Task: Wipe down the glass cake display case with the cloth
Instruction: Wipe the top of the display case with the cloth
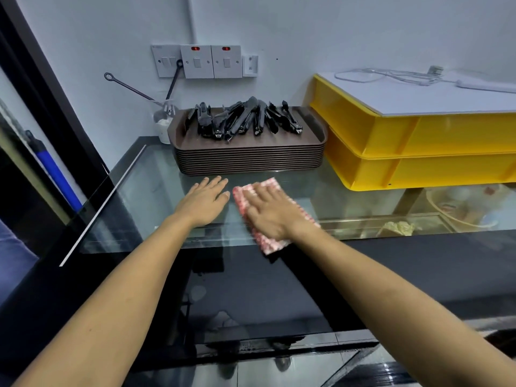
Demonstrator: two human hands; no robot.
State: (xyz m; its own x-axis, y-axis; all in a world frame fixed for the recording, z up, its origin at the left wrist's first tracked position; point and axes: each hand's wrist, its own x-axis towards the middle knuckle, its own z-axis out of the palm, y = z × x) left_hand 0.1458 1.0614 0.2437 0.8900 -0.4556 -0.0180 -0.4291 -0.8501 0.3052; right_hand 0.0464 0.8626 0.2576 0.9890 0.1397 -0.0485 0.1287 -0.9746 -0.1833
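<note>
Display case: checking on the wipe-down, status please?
Right hand flat, pressing cloth on glass top. Left hand flat on glass, empty. Tray stack and yellow crates occupy the back.

Soft, even indoor light is falling from above, leaving the white wall [335, 29] bright and slightly bluish. The glass top [156, 191] around the cloth [268, 216] under the right hand [272, 216] is catching pale streaky reflections, while the black panel [251, 289] nearer than that hand is mirroring dim shapes. Wide-angle distortion is bending the frame edges; the right hand is blurring slightly.
</note>
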